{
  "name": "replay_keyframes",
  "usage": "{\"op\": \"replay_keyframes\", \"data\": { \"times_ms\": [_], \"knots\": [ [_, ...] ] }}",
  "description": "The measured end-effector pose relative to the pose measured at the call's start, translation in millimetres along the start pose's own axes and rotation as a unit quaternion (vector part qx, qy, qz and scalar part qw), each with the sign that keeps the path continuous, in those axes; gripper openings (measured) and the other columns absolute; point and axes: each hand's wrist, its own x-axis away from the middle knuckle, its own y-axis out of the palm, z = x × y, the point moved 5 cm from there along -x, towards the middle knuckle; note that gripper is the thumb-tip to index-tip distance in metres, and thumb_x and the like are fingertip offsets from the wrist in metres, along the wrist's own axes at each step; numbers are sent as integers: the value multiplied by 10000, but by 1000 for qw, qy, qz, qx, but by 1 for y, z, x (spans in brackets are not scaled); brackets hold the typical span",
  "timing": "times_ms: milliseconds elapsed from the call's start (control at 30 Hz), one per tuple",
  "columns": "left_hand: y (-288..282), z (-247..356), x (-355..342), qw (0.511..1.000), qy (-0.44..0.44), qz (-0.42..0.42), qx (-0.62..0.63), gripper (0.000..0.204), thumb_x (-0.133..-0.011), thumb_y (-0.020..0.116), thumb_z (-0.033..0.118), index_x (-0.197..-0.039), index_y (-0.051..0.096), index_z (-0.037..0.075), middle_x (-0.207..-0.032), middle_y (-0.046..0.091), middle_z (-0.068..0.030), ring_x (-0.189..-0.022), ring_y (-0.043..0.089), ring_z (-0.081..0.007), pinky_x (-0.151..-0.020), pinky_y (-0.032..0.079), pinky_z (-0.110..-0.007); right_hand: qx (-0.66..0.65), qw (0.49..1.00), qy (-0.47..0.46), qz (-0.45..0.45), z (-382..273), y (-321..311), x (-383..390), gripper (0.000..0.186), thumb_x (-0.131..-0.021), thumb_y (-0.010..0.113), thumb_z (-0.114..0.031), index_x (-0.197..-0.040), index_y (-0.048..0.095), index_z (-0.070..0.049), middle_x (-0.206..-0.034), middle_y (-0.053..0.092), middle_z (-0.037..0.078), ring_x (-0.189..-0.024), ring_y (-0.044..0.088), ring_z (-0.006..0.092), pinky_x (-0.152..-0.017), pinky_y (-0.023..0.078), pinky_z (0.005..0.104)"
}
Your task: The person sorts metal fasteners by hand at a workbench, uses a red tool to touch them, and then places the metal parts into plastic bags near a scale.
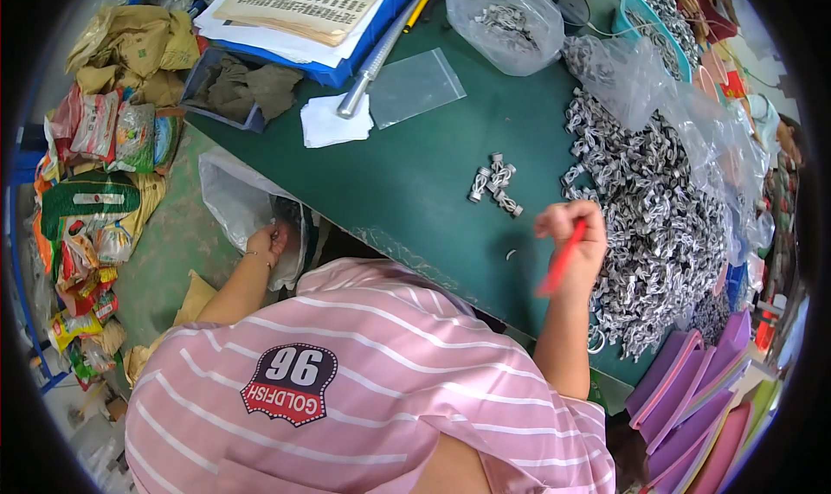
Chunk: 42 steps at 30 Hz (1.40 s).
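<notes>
Though a few metal parts (495,182) lie apart, the heap (662,226) seems mostly left.
Right hand (589,250): closed round red tool (561,266); left hand (269,240): at clear bag (227,182), grip indeterminable.

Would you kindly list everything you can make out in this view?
metal parts: uncountable, silver, piled at right
loose metal parts: a few, silver, mid-table
table: one, green, centre
bag of parts: one, clear, top
tray: one, turquoise, upper right
papers: stack, white and tan, in blue tray
rod: one, silver, partly over slips, white
marker: one, yellow, beside rod
flat bag: one, clear, right of slips
cloth: grey, in grey bin
packages: several, multicoloured, far left
sheets: several, purple and pink, lower right
open bag: one, clear, table's left edge
red stick: one, blurred, in right hand
shirt: one, pink striped, bottom
left hand: one, at open bag
right hand: one, over table
</notes>
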Motion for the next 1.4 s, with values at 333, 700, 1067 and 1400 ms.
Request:
{"op": "replay_keyframes", "data": {
  "times_ms": [333, 700, 1067, 1400],
  "knots": [
    [3, 24, 45, 962, 5, 73, -264, 127, -816, 442, 10, -930, 498, -2, -739, 580, -96, -542, 550, -164, -458, 451, -220, 478, 856, -176, -91, 17, 19, 0, 259, -630, 634, 68, -740, 420, -29, -781, 552, 111, -718, 529, 297, -625, 439, 343],
    [207, 56, 288, 682, 585, -356, -256, 130, -783, 583, -38, -905, 557, -3, -800, 535, -12, -657, 494, -43, -568, 407, -167, -153, 980, 72, -102, 29, 15, 20, 172, -808, 550, 35, -787, 405, -56, -819, 560, 114, -620, 588, 166, -555, 507, 264],
    [294, -20, 332, 587, 433, -601, -326, 214, -722, 651, -58, -926, 593, -29, -825, 568, -69, -668, 555, -84, -574, 443, -193, 15, 978, -189, -92, 12, 22, 34, 272, -725, 616, 99, -728, 384, -42, -938, 549, 174, -745, 577, 182, -623, 496, 268],
    [288, -41, 304, 747, 100, -579, -311, 178, -836, 538, 16, -1001, 573, -38, -831, 593, -87, -659, 577, -116, -582, 475, -215, 89, 945, -307, -68, -17, 32, 36, 390, -641, 715, 58, -774, 373, -71, -913, 577, 175, -736, 572, 230, -602, 468, 293]
  ]
}}
